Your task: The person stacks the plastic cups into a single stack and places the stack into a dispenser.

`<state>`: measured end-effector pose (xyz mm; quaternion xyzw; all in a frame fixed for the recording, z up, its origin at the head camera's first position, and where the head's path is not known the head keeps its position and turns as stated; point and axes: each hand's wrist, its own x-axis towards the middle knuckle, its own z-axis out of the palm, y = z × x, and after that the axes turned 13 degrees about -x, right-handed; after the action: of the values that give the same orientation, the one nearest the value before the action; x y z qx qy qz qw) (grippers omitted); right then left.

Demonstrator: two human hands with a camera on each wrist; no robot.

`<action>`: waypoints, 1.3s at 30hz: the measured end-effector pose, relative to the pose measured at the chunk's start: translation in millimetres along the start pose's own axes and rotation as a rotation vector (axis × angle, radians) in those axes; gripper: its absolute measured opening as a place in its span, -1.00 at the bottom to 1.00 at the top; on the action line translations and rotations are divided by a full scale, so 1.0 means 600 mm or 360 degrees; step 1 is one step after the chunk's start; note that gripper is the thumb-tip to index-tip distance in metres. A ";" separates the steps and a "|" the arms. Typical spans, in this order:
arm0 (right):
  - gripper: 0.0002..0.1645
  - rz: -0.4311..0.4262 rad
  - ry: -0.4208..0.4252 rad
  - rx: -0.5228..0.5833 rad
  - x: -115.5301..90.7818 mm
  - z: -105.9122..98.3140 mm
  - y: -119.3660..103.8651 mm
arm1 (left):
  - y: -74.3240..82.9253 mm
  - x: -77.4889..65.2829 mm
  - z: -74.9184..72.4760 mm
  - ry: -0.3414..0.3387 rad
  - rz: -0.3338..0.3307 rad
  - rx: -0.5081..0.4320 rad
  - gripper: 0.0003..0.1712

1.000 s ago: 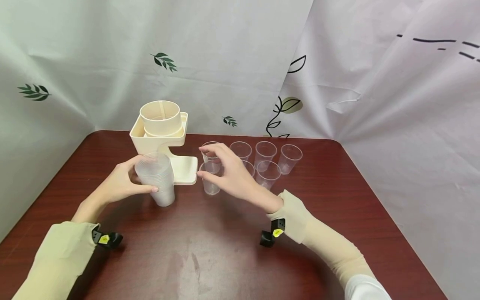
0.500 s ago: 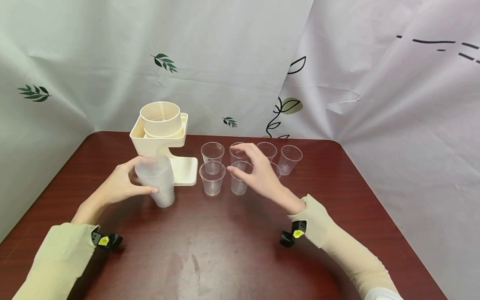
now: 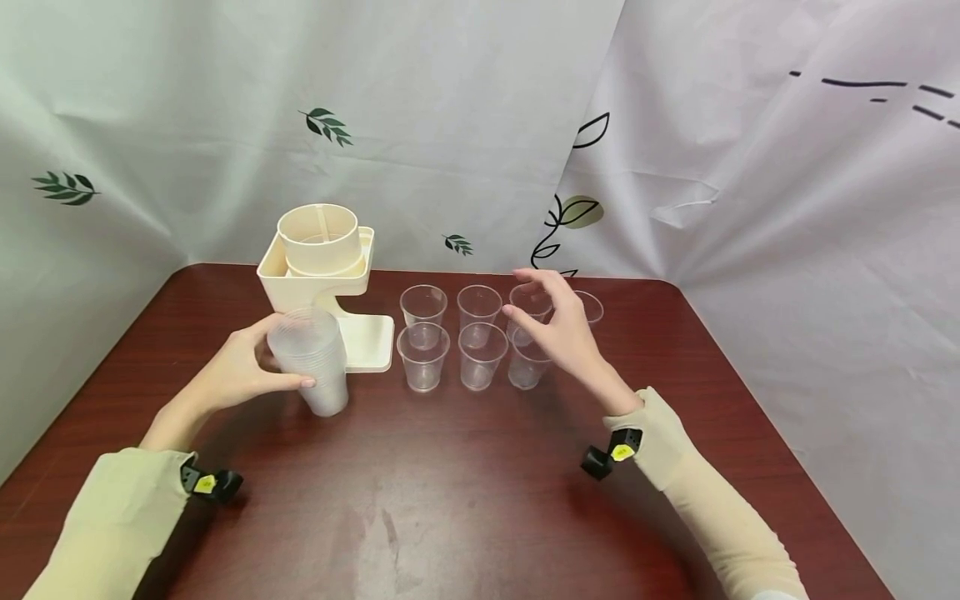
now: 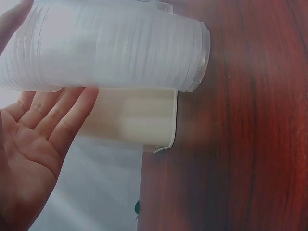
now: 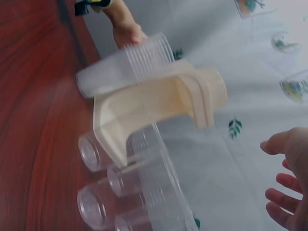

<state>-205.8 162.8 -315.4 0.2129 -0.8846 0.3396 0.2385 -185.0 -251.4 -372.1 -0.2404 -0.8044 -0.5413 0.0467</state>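
My left hand (image 3: 236,367) holds a nested stack of clear plastic cups (image 3: 318,367), tilted a little, between thumb and fingers. The left wrist view shows the hand's fingertips (image 4: 91,94) against the side of the stack. On the right, my right hand (image 3: 566,333) hovers over single clear cups, thumb and fingers spread apart with nothing between them. Those upright cups stand in two rows; one of them is a front cup (image 3: 423,358). The hand partly hides the cups at the right end. Behind the stack is a cream cup dispenser (image 3: 285,287) with a round tube on top.
A dark red wooden table (image 3: 450,492) carries everything. The dispenser's flat base (image 3: 369,342) lies between the stack and the single cups. A white curtain (image 3: 450,125) with leaf prints hangs along the table's back and sides.
My right hand has moved rightward along the rows of cups, uncovering those on the left. The left hand and its stack have stayed in place.
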 end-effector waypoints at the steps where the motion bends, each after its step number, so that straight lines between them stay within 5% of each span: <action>1: -0.44 0.0018 0.0003 0.0007 0.000 -0.002 0.004 | 0.000 0.000 0.000 0.0000 0.0000 -0.0002 -0.15; 15: -0.42 0.0088 0.0102 -0.0107 -0.002 -0.043 0.061 | -0.004 0.002 0.003 0.0008 0.0019 -0.0024 -0.17; 30: -0.34 0.0343 0.0068 -0.0188 -0.019 -0.063 0.152 | 0.000 -0.002 0.004 0.0023 -0.0004 -0.0049 -0.15; 39: -0.24 0.0484 0.0023 -0.0082 -0.032 -0.068 0.183 | -0.005 0.000 0.002 0.0012 0.0007 -0.0021 -0.17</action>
<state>-238.4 270.1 -354.7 0.0680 -0.9133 0.3506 0.1959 -186.0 -251.3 -374.8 -0.2404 -0.8000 -0.5475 0.0492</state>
